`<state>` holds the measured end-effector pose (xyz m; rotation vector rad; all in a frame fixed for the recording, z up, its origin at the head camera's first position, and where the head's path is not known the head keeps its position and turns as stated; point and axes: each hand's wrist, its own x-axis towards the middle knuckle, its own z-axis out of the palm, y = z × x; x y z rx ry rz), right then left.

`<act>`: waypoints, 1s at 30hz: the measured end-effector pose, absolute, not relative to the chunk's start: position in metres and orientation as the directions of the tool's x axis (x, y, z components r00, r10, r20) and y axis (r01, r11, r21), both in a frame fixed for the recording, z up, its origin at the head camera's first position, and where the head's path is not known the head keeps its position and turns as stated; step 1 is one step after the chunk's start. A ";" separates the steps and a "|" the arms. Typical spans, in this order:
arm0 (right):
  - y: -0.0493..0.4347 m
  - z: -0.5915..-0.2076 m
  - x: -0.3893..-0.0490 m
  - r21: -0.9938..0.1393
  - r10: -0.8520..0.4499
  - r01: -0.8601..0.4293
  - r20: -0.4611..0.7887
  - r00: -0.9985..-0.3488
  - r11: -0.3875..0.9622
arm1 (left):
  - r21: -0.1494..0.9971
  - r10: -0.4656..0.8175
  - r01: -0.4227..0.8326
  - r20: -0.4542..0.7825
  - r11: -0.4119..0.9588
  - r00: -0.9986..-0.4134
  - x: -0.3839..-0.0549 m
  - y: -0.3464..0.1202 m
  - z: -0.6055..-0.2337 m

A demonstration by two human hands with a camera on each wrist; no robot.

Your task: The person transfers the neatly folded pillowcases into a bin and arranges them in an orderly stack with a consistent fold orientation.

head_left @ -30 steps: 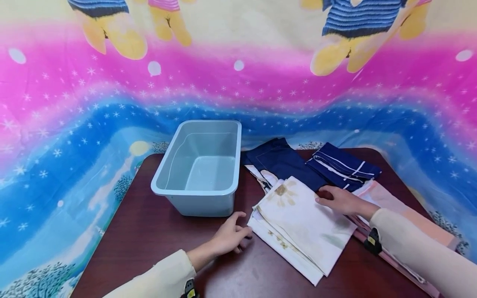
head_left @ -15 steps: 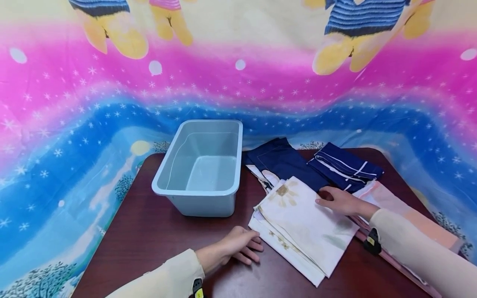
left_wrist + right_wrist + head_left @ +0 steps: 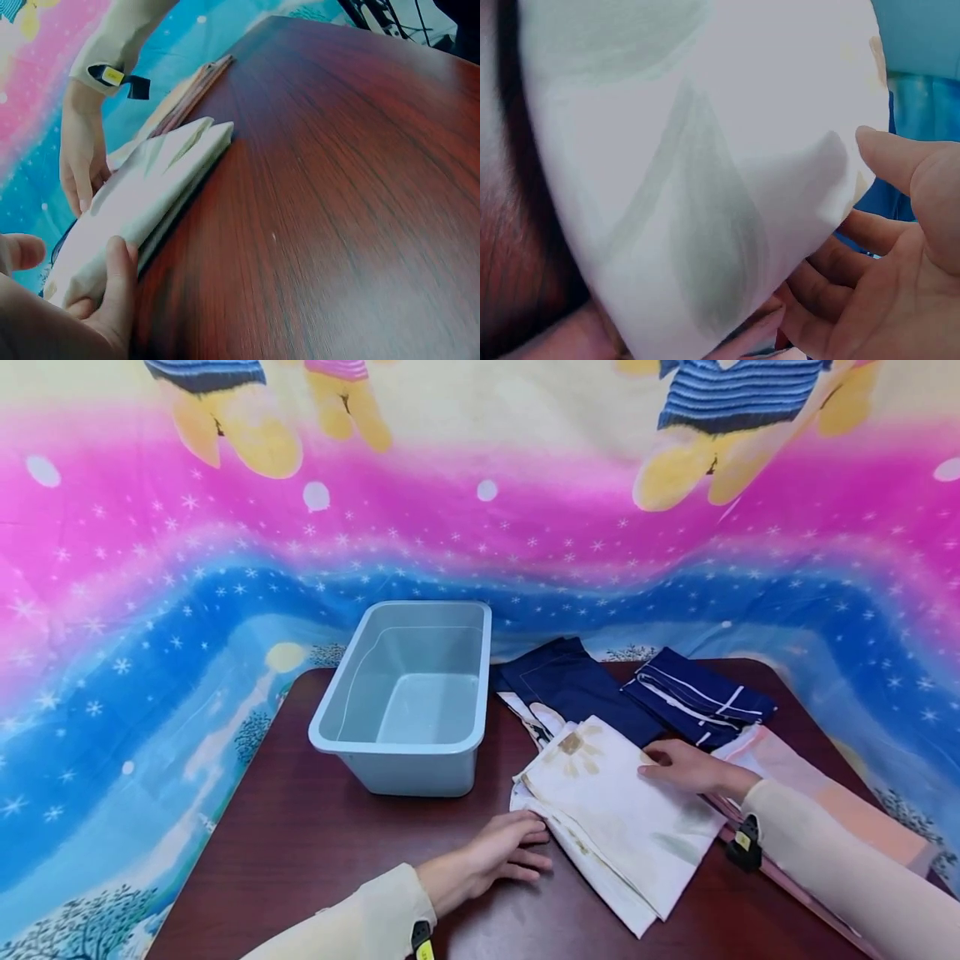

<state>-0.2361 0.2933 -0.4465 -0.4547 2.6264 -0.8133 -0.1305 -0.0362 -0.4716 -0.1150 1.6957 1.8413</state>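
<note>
Head view: left hand (image 3: 497,853) spread against flowered cloth (image 3: 603,806), right hand (image 3: 688,767) pinching it, yellow wrist label (image 3: 743,841) illegible.

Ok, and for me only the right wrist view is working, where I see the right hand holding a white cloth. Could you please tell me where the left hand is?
Observer: The head view shows the left hand at the near left edge of the folded white floral cloth, touching it.
Operator: Thank you. And does some container stand on the table?
Observer: Yes, a light blue rectangular tub stands to the left of the cloth, apart from it, with its opening facing up.
</note>
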 end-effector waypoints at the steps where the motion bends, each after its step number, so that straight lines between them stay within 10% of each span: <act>1: 0.294 -0.447 -0.236 -0.608 -0.412 -0.200 -0.231 -0.881 0.768 | 0.870 0.384 -0.493 -0.453 -0.007 -0.805 -0.131 -0.035 -0.472; 15: 0.301 -0.451 -0.240 -0.707 -0.469 -0.189 -0.225 -0.854 0.681 | 0.812 0.344 -0.543 -0.457 -0.215 -0.820 -0.141 -0.016 -0.479; 30: 0.317 -0.449 -0.246 -0.859 -0.624 -0.042 -0.335 -0.706 0.510 | 0.893 0.365 -0.435 -0.445 0.113 -0.818 -0.147 -0.002 -0.478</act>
